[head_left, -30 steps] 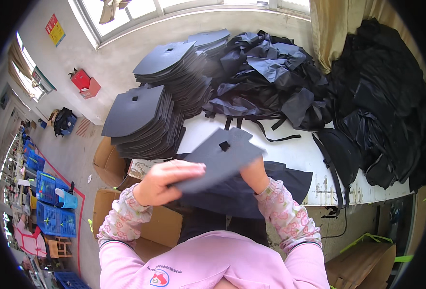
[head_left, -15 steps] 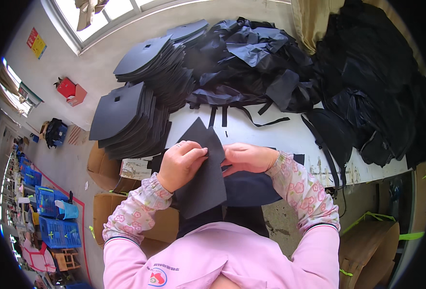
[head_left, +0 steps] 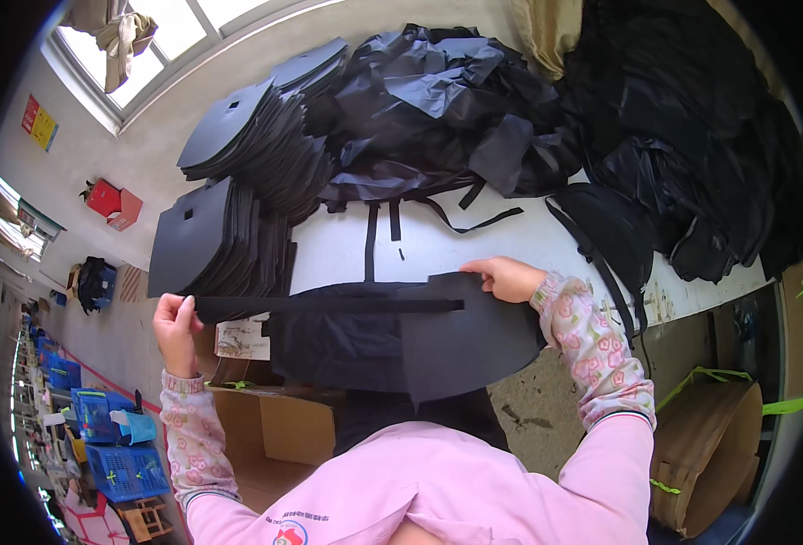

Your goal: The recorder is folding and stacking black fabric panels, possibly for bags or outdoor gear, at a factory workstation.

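Note:
My left hand (head_left: 178, 334) is out at the left with its fingers pinched on the end of a long black strap (head_left: 329, 306). The strap runs level to the right, its far end lying at a dark grey sheet (head_left: 488, 341); I cannot tell whether it passes through the sheet. On the sheet's upper edge my right hand (head_left: 512, 280) is closed, thumb and fingers gripping it. Under the strap, at the table's front edge, lies a dark piece of thin black fabric (head_left: 329, 345), partly covered by the sheet.
Stacked grey sheets with small square holes (head_left: 206, 236) stand on the white table (head_left: 329, 254) at the left. Behind lies a heap of black fabric (head_left: 447, 100). A black padded piece with straps (head_left: 606, 227) lies at right. Cardboard boxes (head_left: 297, 427) stand below.
My left hand has moved far left, and the strap now stretches out from it. My right hand has shifted right and up, and the sheet has moved right and lies flatter.

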